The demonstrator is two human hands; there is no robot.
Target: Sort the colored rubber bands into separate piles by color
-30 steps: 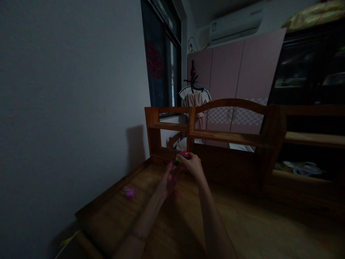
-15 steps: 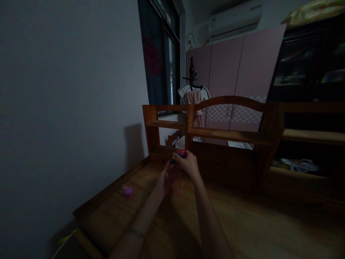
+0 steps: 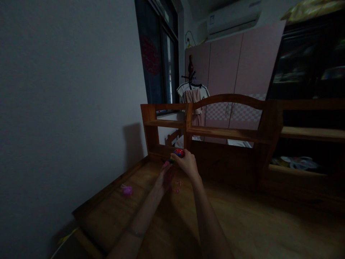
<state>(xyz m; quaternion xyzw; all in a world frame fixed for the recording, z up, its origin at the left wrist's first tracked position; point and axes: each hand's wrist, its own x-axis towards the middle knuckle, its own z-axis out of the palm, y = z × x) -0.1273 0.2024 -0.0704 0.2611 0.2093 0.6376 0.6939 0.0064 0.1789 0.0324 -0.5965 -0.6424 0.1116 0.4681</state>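
Above the wooden desk, my right hand (image 3: 188, 164) is closed around a small rounded red-and-blue object (image 3: 178, 153), with fingers and thumb at its side. A darker, yellowish-green part of the object points down and left. My left hand (image 3: 165, 177) is raised at that lower end, its fingertips closed on it; dim light blurs its fingers. On the desk just behind and right of my left hand lie small pinkish-red bits (image 3: 177, 187), too small to name. Farther left rests a small purple item (image 3: 127, 190) with pale, thin ends.
The desk top (image 3: 256, 223) meets a white wall (image 3: 81, 108) on the left. A wooden shelf unit (image 3: 229, 135) rises along its back edge, with plastic-wrapped items (image 3: 299, 162) in the right compartment. Beyond stand a clothes rack (image 3: 192, 77) and a pink wardrobe (image 3: 223, 72).
My left hand has shifted slightly down and left. The held object has moved a little up and left with my right hand. More of the pinkish bits show on the desk.
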